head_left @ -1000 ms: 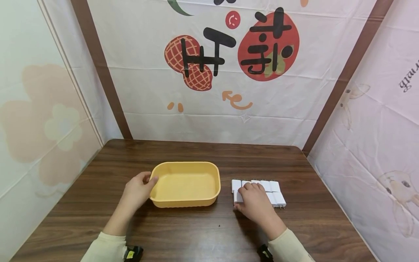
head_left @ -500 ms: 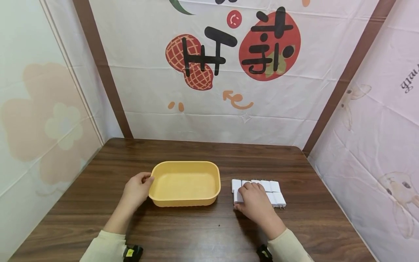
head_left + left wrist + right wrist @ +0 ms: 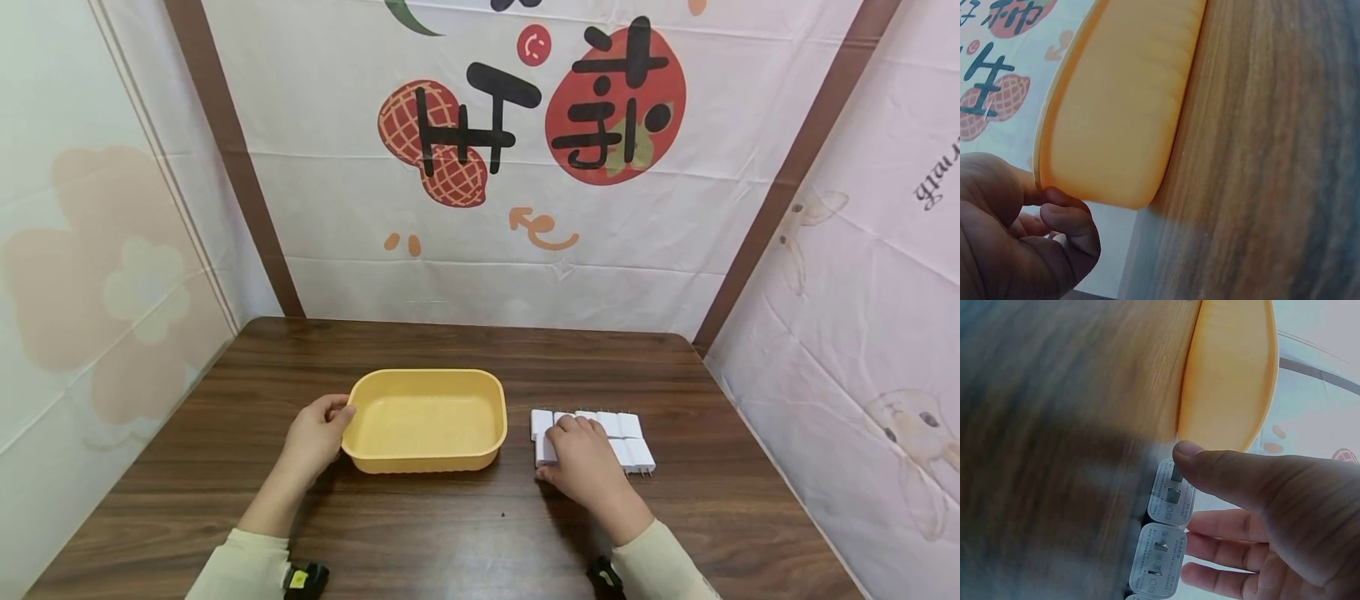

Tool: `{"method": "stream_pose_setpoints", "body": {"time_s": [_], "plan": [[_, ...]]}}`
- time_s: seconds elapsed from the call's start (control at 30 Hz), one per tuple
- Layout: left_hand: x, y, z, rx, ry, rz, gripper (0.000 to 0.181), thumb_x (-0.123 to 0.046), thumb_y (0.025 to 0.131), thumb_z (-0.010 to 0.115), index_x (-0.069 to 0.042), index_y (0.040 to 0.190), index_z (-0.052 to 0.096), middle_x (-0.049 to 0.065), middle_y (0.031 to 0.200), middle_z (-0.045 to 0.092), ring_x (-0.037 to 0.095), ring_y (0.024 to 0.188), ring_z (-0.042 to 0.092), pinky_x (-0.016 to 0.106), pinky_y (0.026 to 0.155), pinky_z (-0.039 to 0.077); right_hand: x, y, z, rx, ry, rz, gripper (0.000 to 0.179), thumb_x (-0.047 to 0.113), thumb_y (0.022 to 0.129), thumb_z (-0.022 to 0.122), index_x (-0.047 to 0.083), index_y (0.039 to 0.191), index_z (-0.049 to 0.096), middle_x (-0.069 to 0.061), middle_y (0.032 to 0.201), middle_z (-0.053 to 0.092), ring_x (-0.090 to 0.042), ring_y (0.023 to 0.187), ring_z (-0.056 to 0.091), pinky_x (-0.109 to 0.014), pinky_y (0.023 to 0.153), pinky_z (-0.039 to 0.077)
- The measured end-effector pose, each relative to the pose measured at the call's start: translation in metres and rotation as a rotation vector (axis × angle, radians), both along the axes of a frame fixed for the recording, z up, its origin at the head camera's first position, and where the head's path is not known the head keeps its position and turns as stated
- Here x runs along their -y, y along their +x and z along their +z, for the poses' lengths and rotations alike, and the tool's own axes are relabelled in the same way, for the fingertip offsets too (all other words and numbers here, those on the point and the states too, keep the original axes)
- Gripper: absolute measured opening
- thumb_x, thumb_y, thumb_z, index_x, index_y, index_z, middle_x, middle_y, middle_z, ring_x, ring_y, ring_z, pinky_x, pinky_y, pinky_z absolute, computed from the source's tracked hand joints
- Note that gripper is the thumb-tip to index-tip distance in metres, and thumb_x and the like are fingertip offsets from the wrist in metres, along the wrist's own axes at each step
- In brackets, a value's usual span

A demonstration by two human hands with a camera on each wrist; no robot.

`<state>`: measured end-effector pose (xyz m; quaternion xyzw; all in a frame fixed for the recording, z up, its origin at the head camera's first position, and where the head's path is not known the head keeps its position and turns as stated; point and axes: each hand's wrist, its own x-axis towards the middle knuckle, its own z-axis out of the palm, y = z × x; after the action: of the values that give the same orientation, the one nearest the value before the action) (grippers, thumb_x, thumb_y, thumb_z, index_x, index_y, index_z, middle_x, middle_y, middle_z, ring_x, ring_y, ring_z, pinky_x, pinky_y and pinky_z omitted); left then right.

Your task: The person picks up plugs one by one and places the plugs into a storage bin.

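Observation:
A yellow plastic bin (image 3: pixel 426 417) stands upright on the table with nothing in it. My left hand (image 3: pixel 313 433) pinches the rim at its left end, thumb and index finger meeting there in the left wrist view. Right of the bin lie several white plug-in power adapters (image 3: pixel 628 439), packed in two rows with metal prongs sticking out. My right hand (image 3: pixel 588 467) grips an adapter in the near row. In the right wrist view its thumb presses the pronged face of one adapter (image 3: pixel 1171 499), and the other fingers reach round behind. That hand hides part of the rows.
The dark wooden table (image 3: pixel 480 533) carries the bin and the adapters. A printed white cloth (image 3: pixel 480 283) hangs behind it, with more cloth at both sides. A black strap (image 3: pixel 305 581) sits at the left wrist.
My left thumb has drawn back slightly from inside the bin toward its rim. The right hand and the adapters stay in place.

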<state>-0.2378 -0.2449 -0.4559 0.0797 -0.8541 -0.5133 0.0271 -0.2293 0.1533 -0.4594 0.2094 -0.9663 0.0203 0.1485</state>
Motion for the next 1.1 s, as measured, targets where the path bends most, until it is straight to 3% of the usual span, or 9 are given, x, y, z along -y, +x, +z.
{"method": "stream_pose_setpoints", "body": {"time_s": [0.43, 0.73, 1.1], "plan": [[0.0004, 0.0010, 0.0006, 0.007, 0.019, 0.000, 0.042, -0.024, 0.109, 0.050, 0.002, 0.142, 0.051, 0.016, 0.108, 0.056, 0.013, 0.063, 0.053, 0.024, 0.049, 0.047, 0.0013, -0.0031, -0.0020, 0.029, 0.006, 0.012, 0.050, 0.045, 0.066, 0.095, 0.012, 0.095, 0.070, -0.005, 0.102, 0.066, -0.031, 0.100, 0.063, -0.052, 0.098, 0.046], [-0.0039, 0.0030, 0.0031, 0.016, 0.072, -0.032, 0.041, -0.021, 0.109, 0.050, 0.004, 0.142, 0.050, 0.021, 0.112, 0.060, 0.014, 0.064, 0.055, 0.024, 0.048, 0.046, 0.0040, -0.0051, 0.0031, 0.052, 0.020, 0.000, 0.050, 0.043, 0.064, 0.096, 0.011, 0.093, 0.070, -0.006, 0.102, 0.068, -0.029, 0.101, 0.065, -0.052, 0.099, 0.046], [-0.0051, 0.0051, 0.0027, 0.018, 0.081, -0.040, 0.043, -0.024, 0.109, 0.052, 0.003, 0.142, 0.050, 0.017, 0.109, 0.058, 0.015, 0.065, 0.054, 0.026, 0.049, 0.047, 0.0048, -0.0099, 0.0009, 0.058, 0.044, -0.002, 0.052, 0.045, 0.064, 0.096, 0.010, 0.092, 0.070, -0.007, 0.097, 0.067, -0.032, 0.097, 0.064, -0.053, 0.098, 0.045]]}}
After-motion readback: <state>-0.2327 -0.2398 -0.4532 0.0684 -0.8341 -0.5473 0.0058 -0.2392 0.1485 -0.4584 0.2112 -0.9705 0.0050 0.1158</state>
